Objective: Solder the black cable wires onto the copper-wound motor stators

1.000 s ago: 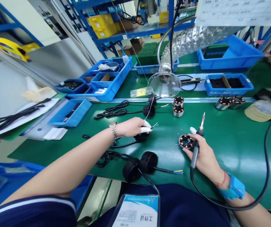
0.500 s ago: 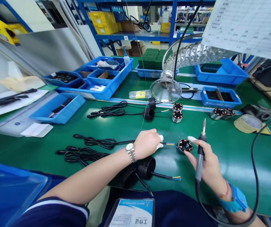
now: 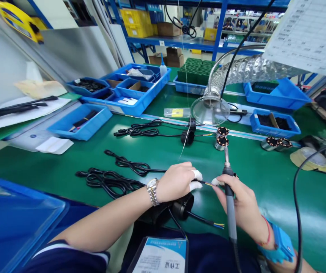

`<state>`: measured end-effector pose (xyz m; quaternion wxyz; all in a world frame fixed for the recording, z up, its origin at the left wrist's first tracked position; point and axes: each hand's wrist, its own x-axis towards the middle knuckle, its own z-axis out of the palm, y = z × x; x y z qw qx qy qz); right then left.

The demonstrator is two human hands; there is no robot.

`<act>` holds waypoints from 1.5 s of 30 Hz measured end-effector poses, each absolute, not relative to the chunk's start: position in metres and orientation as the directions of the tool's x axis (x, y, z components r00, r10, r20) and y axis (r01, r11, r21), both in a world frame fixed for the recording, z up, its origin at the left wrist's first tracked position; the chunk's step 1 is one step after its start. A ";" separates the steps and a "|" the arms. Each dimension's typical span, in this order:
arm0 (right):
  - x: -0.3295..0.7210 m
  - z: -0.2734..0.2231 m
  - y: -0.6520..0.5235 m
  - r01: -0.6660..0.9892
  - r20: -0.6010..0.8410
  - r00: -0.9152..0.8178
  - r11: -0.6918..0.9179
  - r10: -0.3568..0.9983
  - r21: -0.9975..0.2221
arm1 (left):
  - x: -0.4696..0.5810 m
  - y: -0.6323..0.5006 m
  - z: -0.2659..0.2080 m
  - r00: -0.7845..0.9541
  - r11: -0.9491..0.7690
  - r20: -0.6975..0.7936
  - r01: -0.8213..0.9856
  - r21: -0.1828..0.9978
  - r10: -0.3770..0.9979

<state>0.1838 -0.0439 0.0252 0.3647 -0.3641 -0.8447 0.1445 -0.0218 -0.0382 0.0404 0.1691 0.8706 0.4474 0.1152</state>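
My left hand, wearing white finger covers, is closed on a black cable; the cable's coloured wire ends stick out to the right. In my right hand a soldering iron stands nearly upright, tip up. The right thumb and forefinger meet at the wire tips. A small copper-wound motor stator shows only in part behind the iron and the right hand. Thin solder wire hangs from above to just over my left hand. Below lie a black round housing and another cable end.
Coiled black cables lie on the green bench to the left. Two stators stand behind the iron tip, two more farther right. A clear fume hood hangs at the back. Blue trays line the rear and left.
My right thumb and forefinger have moved from the stator to the wire ends. The soldering iron has swung left, more upright. The view has shifted slightly left.
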 end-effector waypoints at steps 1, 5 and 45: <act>0.183 0.025 -0.045 0.511 0.502 -0.474 0.690 0.723 -0.512 | -0.026 -0.036 0.043 0.603 -0.544 0.025 0.701 0.462 0.797; 0.182 0.020 -0.048 0.525 0.484 -0.459 0.667 0.745 -0.529 | -0.045 -0.026 0.052 0.619 -0.435 0.018 0.531 0.727 0.785; 0.188 0.032 -0.032 0.534 0.554 -0.498 0.739 0.667 -0.410 | -0.024 -0.003 0.037 0.774 -0.609 -0.070 0.548 0.574 0.630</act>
